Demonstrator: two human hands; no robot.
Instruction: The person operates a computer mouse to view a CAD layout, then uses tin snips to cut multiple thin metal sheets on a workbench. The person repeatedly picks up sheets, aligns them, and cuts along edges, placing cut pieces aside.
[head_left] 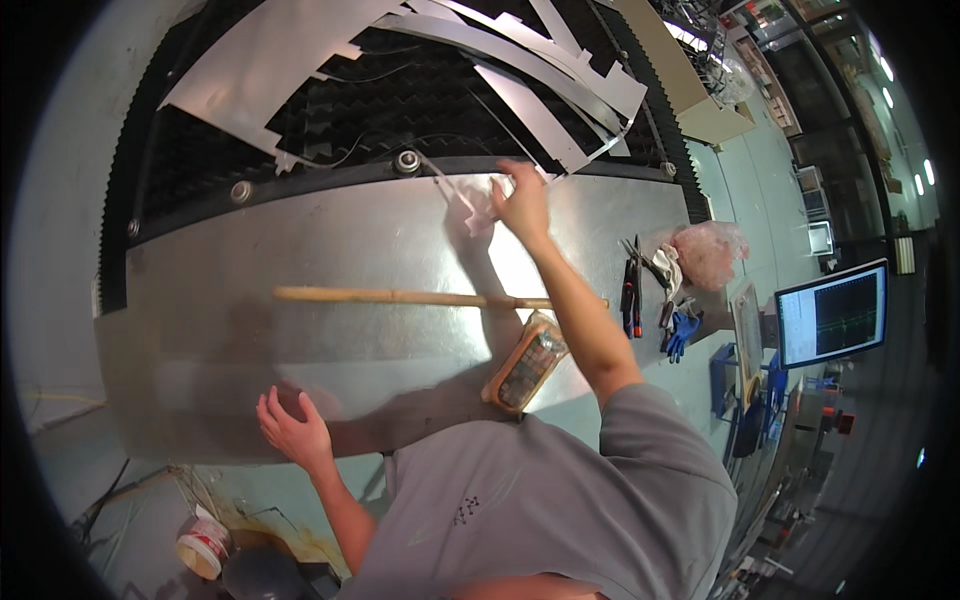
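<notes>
My right hand [522, 205] reaches to the far edge of a shiny metal table [200, 320]. Its thumb and fingers are apart, and I see nothing held in them. Beside it on the left is a thin pale strip [450, 190], partly lost in glare; whether the fingers touch it I cannot make out. My left hand [296, 428] is open, fingers spread, at the table's near edge on the left. Between the hands a wooden stick [390, 296] lies across the table, partly behind my right forearm. A keypad-like remote control in a clear wrap [528, 368] rests near my body.
Past the table, cut sheet-metal pieces [270, 65] lie on a dark toothed bed [400, 110]. Pliers [637, 295], a blue glove [682, 335] and a pink plastic bag [710, 253] sit at the right. Further right stands a monitor [832, 312]. A bucket [204, 545] is at lower left.
</notes>
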